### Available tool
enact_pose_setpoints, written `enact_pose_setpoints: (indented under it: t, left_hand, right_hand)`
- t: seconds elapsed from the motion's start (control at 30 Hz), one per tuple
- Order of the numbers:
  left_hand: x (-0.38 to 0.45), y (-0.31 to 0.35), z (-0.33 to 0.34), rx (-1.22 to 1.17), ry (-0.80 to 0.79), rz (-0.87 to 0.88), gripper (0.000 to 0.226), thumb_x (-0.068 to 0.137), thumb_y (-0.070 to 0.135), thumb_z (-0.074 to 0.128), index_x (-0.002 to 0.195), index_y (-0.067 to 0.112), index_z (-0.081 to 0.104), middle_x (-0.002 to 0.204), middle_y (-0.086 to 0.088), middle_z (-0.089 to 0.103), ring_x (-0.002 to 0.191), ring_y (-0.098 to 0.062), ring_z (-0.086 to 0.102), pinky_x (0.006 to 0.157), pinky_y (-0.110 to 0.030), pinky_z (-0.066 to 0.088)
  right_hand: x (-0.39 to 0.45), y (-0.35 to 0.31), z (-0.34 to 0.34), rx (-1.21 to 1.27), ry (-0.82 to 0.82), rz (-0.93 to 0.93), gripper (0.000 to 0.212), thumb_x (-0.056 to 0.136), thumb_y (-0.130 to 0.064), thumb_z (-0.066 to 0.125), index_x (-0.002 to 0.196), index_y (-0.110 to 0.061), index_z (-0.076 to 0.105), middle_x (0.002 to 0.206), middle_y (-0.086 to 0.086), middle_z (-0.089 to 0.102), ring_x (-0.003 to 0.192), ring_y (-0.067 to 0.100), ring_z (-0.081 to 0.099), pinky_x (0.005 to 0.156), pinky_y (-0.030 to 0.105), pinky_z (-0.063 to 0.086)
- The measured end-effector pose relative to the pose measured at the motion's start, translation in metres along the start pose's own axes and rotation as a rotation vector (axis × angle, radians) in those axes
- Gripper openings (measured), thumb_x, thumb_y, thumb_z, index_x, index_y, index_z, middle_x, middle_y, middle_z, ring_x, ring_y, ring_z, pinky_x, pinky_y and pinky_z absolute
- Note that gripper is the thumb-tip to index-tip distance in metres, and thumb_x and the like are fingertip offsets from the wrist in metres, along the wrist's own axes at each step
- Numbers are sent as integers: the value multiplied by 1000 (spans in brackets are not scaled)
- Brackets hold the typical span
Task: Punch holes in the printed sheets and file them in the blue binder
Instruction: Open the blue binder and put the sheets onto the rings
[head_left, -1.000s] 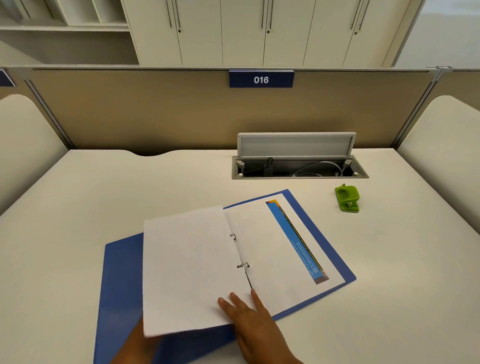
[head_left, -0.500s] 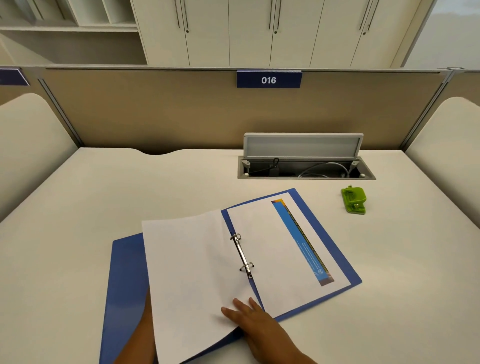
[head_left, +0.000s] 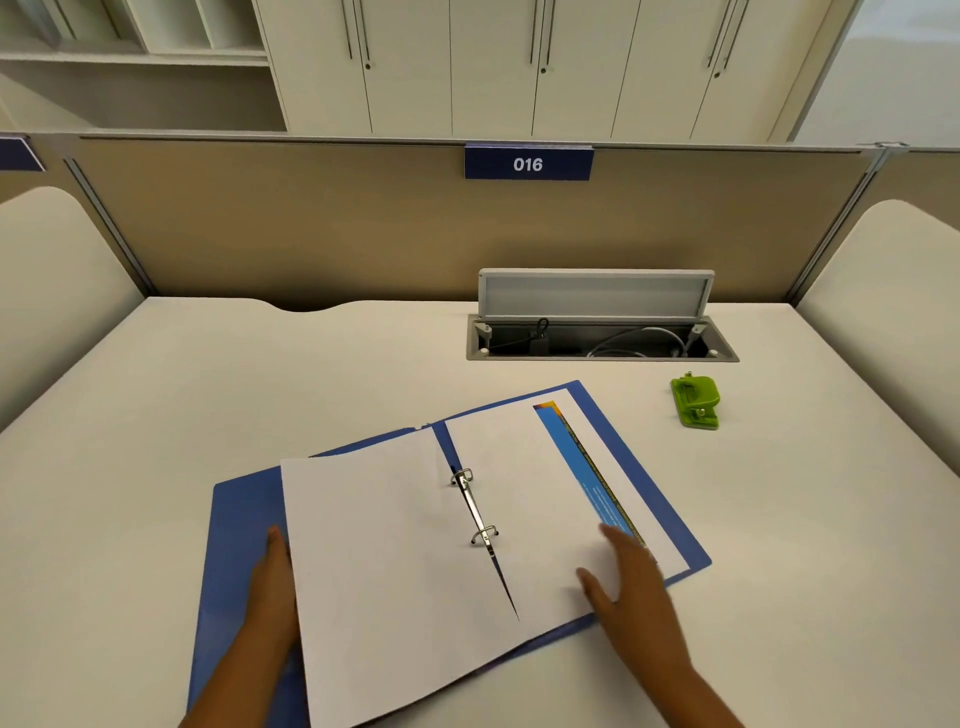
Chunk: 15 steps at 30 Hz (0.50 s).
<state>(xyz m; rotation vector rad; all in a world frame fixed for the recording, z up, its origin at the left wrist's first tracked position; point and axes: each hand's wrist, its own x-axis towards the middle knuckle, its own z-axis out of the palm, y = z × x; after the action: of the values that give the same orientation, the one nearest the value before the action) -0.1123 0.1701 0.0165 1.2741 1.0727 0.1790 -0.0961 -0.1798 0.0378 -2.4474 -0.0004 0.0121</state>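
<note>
Blue binder (head_left: 234, 525): lay open on tabletop (head_left: 156, 415).
Left hand (head_left: 272, 582): grip released, flat on cover.
Right hand (head_left: 631, 587): grip released, resting on right sheet (head_left: 519, 493).

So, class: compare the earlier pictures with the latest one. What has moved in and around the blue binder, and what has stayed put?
The turned sheet has come down flat on the left half of the blue binder. The right hand slid from near the ring spine rightward onto the sheet with the blue strip. The left hand now lies at the turned sheet's left edge. The green hole punch and rings stayed put.
</note>
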Motion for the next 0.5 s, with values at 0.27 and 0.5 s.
enact_pose_setpoints:
  t: [0.27, 0.5]
  left_hand:
    - [-29, 8, 27, 502, 262, 692, 33, 87, 8, 54, 120, 3, 52, 126, -24, 49, 112, -41, 47, 91, -52, 41]
    - [-49, -53, 55, 1061, -242, 1046, 77, 83, 70, 10, 135, 23, 41, 142, 2, 43, 137, -16, 25, 114, -30, 6]
  right_hand:
    - [25, 34, -19, -360, 0, 358, 92, 74, -64, 54, 143, -14, 18, 147, 10, 31, 133, 27, 31, 104, 38, 37]
    - [38, 20, -28, -454, -86, 454, 95, 69, -67, 59, 140, -15, 23, 133, 9, 39, 123, 24, 40, 95, 33, 43]
